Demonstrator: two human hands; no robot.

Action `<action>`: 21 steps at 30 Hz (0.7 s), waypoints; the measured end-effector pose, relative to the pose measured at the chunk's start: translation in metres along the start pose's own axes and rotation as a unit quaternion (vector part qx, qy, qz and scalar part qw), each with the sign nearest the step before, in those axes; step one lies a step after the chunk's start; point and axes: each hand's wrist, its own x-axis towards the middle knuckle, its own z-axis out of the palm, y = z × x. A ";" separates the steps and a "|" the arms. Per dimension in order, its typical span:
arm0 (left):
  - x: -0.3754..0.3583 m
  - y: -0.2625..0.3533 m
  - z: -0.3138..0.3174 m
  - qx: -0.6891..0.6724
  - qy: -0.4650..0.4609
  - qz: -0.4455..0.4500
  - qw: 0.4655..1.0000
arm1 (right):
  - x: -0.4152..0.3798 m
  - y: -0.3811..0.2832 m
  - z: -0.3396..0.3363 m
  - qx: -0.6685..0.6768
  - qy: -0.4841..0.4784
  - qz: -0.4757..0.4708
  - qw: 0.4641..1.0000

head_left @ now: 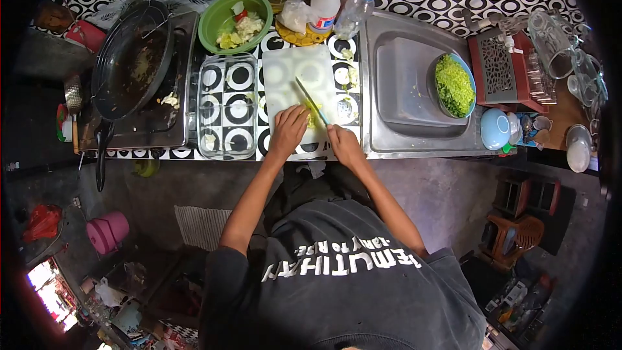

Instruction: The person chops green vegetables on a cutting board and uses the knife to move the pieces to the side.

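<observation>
A white, see-through cutting board (285, 68) lies on the patterned counter, with pale green vegetable pieces (313, 120) near its front edge. In my right hand (345, 144) is the handle of a kitchen knife (310, 96); its blade points away and to the left over the board. My left hand (291, 131) has its fingers bunched against the green vegetable, just left of the blade. Those fingers partly hide the piece they hold. To the left of the board sits a clear rectangular glass dish (227, 145).
Behind the dish, a green bowl (206, 26) holds vegetable scraps. Bottles (325, 0) stand behind the board. At right, the sink (382, 145) contains a plastic tub (405, 84) and a bowl of chopped greens (455, 87). A large wok (133, 58) rests on the left stove.
</observation>
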 end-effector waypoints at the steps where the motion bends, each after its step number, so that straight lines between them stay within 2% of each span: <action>1: -0.001 -0.002 0.001 -0.001 0.007 0.001 1.000 | -0.006 -0.001 0.001 -0.002 0.003 -0.017 1.000; 8: 0.001 -0.002 0.003 -0.005 0.013 -0.001 1.000 | 0.004 0.003 0.031 -0.022 0.029 0.002 0.999; 9: 0.000 -0.001 0.003 -0.006 0.012 0.000 1.000 | 0.013 0.000 0.029 0.002 0.017 0.020 1.000; 12: 0.002 0.005 -0.002 -0.007 0.006 -0.004 1.000 | 0.031 -0.004 0.022 0.044 0.022 -0.011 0.999; 17: 0.000 0.007 -0.004 -0.003 0.012 -0.035 0.999 | 0.007 -0.002 0.003 0.016 -0.049 0.050 0.997; 21: -0.002 0.002 0.000 -0.008 0.002 -0.031 0.999 | -0.011 0.016 0.032 -0.013 0.014 0.043 0.999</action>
